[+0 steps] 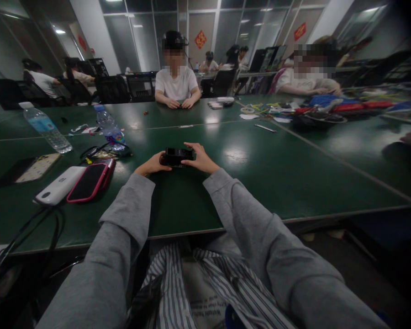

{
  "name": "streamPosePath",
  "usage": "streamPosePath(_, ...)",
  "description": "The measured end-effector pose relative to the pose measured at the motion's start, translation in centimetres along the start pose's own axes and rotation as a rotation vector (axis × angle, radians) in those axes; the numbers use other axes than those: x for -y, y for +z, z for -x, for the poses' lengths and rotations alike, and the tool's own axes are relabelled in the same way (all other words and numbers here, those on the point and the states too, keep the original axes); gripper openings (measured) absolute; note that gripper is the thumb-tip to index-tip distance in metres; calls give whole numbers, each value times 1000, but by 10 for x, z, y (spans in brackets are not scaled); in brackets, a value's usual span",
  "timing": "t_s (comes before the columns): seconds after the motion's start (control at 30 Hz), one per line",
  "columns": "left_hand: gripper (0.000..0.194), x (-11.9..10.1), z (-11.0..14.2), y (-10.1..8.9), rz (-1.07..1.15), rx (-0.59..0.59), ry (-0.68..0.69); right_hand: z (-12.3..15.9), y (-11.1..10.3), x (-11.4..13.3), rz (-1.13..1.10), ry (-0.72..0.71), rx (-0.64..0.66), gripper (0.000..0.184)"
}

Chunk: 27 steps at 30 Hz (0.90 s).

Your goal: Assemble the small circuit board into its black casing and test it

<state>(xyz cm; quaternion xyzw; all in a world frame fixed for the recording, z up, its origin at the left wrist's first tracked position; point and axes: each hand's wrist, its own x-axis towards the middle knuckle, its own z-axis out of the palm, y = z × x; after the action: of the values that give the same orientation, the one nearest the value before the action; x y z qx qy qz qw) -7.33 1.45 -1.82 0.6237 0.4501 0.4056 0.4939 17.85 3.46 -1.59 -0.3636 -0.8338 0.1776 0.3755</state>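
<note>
A small, dark box-shaped object (176, 156) with a glossy black surface is between my two hands, over the green table. Its exact kind is too dark to make out. My left hand (153, 165) is closed round its left end, thumb along the near side. On the opposite end, my right hand (202, 159) grips it between the thumb in front and the curved fingers at the far edge. Grey sleeves cover both forearms. Left of my hands lie a phone in a pink case (88, 182) and a white power bank (60, 185).
Two water bottles (47, 128) (108, 127) and tangled black cables (104, 150) are on the left. A patterned phone case (37, 167) lies nearby. Across the green table (260, 183) sits a person (176, 84); another person (304, 82) sits behind piled cables and bags (345, 107) at right.
</note>
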Motion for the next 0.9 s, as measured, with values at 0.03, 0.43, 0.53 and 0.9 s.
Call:
streamPosePath(0.03,74,2,-1,-1,5,-5,8,0,1,-2,2,-6,24,80)
streamPosePath(0.43,89,0,3,8,65,-97,9,7,18,1,-45,83,83,67)
streamPosePath(0.53,89,-3,6,17,205,-103,-33,8,20,4,-104,158,52,66)
streamPosePath(0.9,16,-16,-2,60,711,-293,-231,8,23,4,34,112,-152,57)
